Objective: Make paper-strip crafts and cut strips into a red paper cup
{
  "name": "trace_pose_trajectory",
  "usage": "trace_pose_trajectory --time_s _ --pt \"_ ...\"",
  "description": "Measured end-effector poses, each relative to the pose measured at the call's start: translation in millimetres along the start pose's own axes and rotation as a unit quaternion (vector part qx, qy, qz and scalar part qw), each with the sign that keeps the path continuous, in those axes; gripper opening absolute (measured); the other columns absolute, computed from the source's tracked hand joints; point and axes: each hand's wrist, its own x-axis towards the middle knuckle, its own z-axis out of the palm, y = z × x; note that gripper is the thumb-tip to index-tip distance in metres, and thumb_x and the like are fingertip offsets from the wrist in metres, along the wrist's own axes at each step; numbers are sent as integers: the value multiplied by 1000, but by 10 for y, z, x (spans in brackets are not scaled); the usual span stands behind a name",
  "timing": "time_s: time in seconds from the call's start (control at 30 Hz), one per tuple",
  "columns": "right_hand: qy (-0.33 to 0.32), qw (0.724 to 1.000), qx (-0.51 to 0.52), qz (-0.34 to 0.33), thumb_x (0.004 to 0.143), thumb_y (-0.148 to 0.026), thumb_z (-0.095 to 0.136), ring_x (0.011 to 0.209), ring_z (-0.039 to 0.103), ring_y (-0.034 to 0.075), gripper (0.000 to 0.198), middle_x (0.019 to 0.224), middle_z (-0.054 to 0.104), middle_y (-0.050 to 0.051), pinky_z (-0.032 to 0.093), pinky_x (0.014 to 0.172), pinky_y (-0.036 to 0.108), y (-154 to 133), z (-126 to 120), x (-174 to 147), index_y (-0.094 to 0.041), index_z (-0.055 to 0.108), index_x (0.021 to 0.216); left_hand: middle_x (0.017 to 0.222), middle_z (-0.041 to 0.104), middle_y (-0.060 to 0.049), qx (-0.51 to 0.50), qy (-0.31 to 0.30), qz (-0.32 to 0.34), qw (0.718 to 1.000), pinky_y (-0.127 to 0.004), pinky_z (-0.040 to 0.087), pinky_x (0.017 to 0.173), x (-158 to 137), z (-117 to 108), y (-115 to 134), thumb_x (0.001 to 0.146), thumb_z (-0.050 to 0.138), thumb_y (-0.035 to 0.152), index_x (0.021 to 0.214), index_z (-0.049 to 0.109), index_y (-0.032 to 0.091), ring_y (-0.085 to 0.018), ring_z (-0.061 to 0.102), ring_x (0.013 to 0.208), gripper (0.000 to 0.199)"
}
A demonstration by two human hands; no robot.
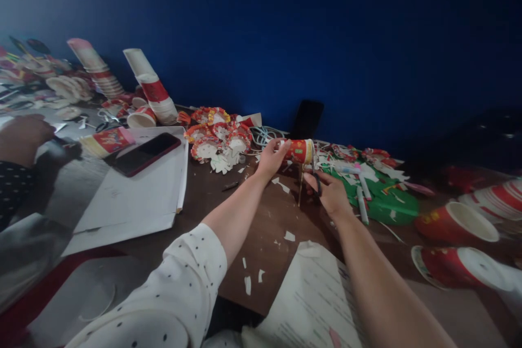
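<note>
A red paper cup (pixel 297 151) with gold print lies on its side above the brown table, held in my left hand (pixel 271 159), whose fingers wrap round its closed-looking end. Its pale rim faces right. My right hand (pixel 332 193) is closed on dark-handled scissors (pixel 317 182), and the blades reach up to the cup's rim. A thin strip (pixel 300 187) hangs down below the rim. White paper scraps (pixel 281 185) are scattered on the table beneath both hands.
Cut red-and-white cup pieces (pixel 222 133) pile up behind my left hand. Markers (pixel 362 204) lie on a green sheet (pixel 393 204) at right, near more paper cups (pixel 457 223). A phone (pixel 147 153) rests on white paper at left, beside another person's hand (pixel 26 136). Stacked cups (pixel 153 92) lean at the wall.
</note>
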Motion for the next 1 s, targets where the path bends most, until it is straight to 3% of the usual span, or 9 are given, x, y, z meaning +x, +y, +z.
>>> trace_pose_trajectory --time_s 0.3,0.53,0.87,1.0 --pt "22 999 -10 -36 55 -55 75 49 51 12 54 57 61 1 48 49 27 -15 21 -4 -14 75 90 86 62 -2 55 6 57 997 -25 48 74 16 -36 -30 78 63 47 103 64 20 -13 57 80 37" --pt "13 995 -73 -69 63 -53 71 50 51 13 52 57 62 1 44 49 26 67 -29 42 -14 74 97 85 60 -2 17 -15 25 999 -23 49 62 -2 -12 -20 77 63 49 106 62 19 -12 56 71 41" --pt "25 989 -116 -91 69 -53 66 47 47 12 48 53 58 -1 40 47 24 48 -55 19 -13 74 96 84 63 -3 43 -7 27 999 -25 49 72 -6 -11 -9 77 64 46 101 65 19 -13 58 76 37" --pt "32 978 -155 -136 74 -51 61 53 51 13 41 60 62 1 40 52 24 42 -82 21 -14 75 88 84 62 -2 51 -6 43 998 -26 49 73 5 -8 -47 77 64 47 101 65 19 -13 57 76 36"
